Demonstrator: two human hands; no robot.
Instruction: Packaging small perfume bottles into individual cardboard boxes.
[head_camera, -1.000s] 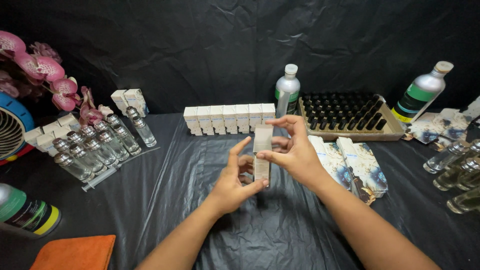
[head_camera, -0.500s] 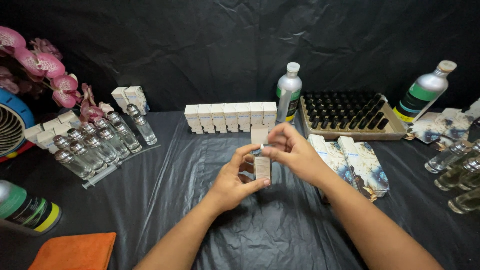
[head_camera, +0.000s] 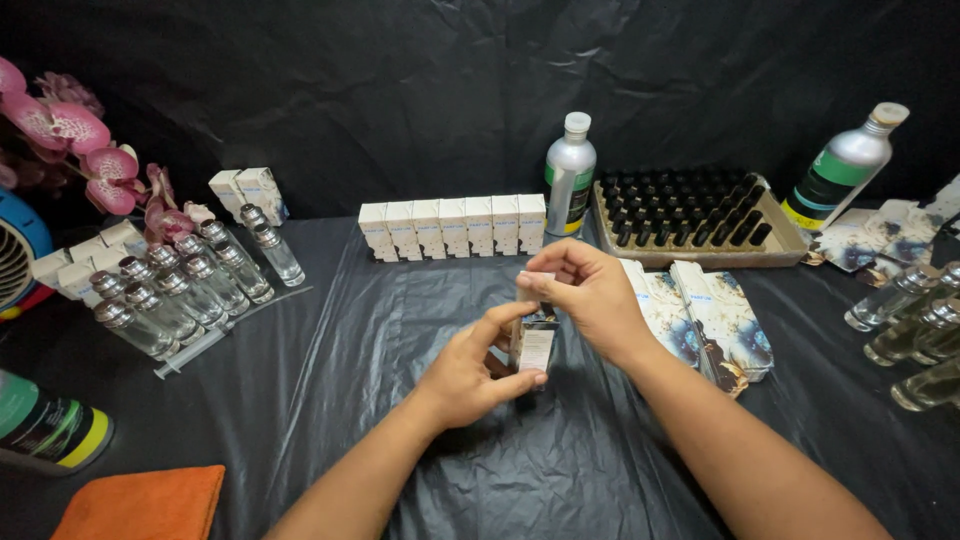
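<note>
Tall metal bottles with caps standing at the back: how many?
2: a silver bottle right of the white box row, and a tilted green-banded bottle far right. Others may be out of frame.

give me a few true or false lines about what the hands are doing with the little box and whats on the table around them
1. Both hands are on the small box: the left hand grips its lower part, the right hand is at its top. True.
2. A row of white boxes stands behind the hands. True.
3. The tray of black caps sits at the person's left. False: it is at the back right, beside the silver bottle.
4. The clear glass bottles on the left lie in a loose heap. False: they lie in tidy rows.
5. The orange cloth lies under the right hand. False: it is at the near left corner.
</note>
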